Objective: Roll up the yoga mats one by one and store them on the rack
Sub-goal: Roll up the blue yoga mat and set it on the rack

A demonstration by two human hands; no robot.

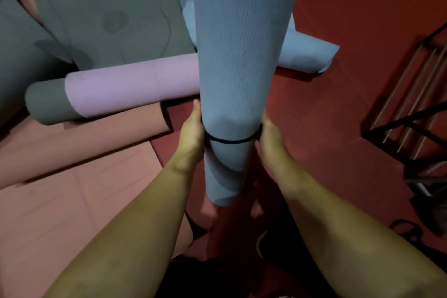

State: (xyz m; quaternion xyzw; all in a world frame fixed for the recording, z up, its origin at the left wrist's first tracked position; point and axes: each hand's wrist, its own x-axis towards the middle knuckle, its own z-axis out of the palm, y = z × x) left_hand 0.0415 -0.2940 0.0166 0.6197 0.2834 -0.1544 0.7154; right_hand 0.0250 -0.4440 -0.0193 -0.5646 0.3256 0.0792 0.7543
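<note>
Rolled blue mat (242, 60) standing upright in the middle of the view, lower end near the feet (210, 210), upper end rising out of the top of the frame. Wavy ribbed texture along its outer surface. Thin black band (229, 140) wrapped around the roll low down, just above the lower end.

Left hand (192, 133) pressed against the left side of the roll at the height of the band, thumb pointing up along the mat, fingers hidden behind the roll. Right hand (267, 138) against the right side at the same height, fingers hooked at the band where it meets the edge of the roll. Both hands gripping the roll between them.

On the floor (350, 19), far left of the roll: pink rolled mat (130, 89) lying on its side, a grey end (46, 104) sticking out at its left. Just near of it, salmon mat (60, 176) partly rolled, its flat part spreading toward the near left. Farther back, grey mat (101, 12) lying flat. Behind the upright roll, another light blue mat (307, 55) lying flat with a curled corner at the right.

At the right edge, dark metal rack (411, 113) with slim pale bars, well apart from the roll, standing on the red floor.
</note>
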